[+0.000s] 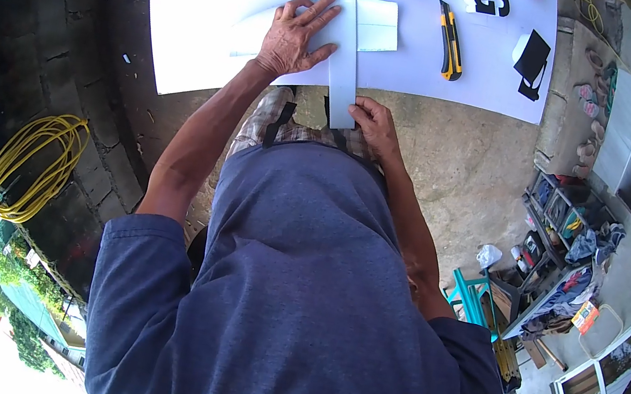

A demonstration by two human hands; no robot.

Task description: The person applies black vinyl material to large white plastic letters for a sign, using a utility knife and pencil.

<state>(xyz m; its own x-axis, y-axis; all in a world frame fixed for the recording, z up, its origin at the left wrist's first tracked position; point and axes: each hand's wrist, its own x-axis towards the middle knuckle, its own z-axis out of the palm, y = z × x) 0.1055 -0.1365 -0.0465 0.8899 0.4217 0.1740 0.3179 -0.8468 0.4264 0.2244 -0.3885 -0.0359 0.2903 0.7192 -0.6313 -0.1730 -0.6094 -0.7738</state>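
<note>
A long, pale flat strip (342, 58) lies across the white sheet (193, 32), and its near end sticks out past the sheet's edge. My left hand (297, 35) rests on the sheet with fingers spread, the thumb and fingertips at the strip's left edge. At the near end, my right hand (376, 127) pinches the strip's right side between bent fingers. A smaller white piece of paper (379, 27) shows right of the strip. Further right lies a yellow-and-black utility knife (449, 43).
A black letter G (492, 2) and black cut pieces (532, 58) lie on the sheet's right part. A coiled yellow cord (38, 167) is at the left. Cluttered shelves (565, 216), a teal plastic stool (471, 296) and footwear (590, 98) stand along the right.
</note>
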